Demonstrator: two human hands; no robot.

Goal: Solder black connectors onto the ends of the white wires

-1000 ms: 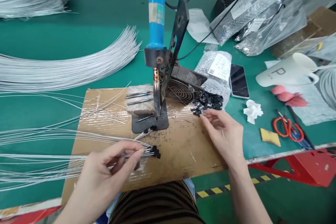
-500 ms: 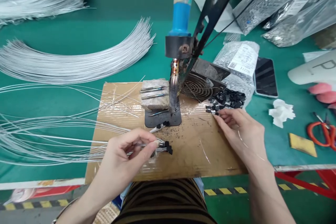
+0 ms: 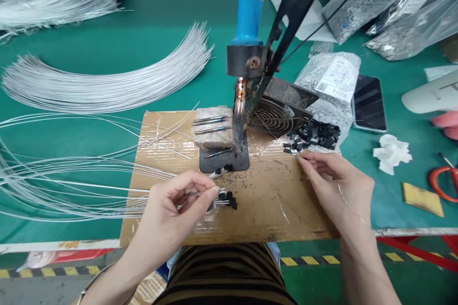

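My left hand point(image 3: 182, 205) is closed in a pinch on thin white wires point(image 3: 134, 214). Small black connectors point(image 3: 232, 200) show at the wire ends, just past my thumb and fingertips. A few more wires ending in black pieces point(image 3: 223, 169) lie on the cardboard beyond that hand. At the near edge of a pile of small black parts point(image 3: 318, 134), my right hand point(image 3: 338, 181) has thumb and index finger pressed together. Whatever sits between those tips is too small to make out. A fine clear strand point(image 3: 341, 194) lies across the back of this hand.
A blue-handled hot-air tool point(image 3: 248, 19) on a black bracket points down at a wrapped block point(image 3: 213, 140) with metal rods. Behind are a fan point(image 3: 272, 114) and a large wire bundle point(image 3: 107, 88). To the right lie a phone point(image 3: 369, 105), crumpled tissue point(image 3: 391, 153) and scissors point(image 3: 443, 183).
The view has shifted slightly. My right hand has drawn a little to the right at the pile's edge, its fingertips still together. My left hand keeps its pinch on the wires.
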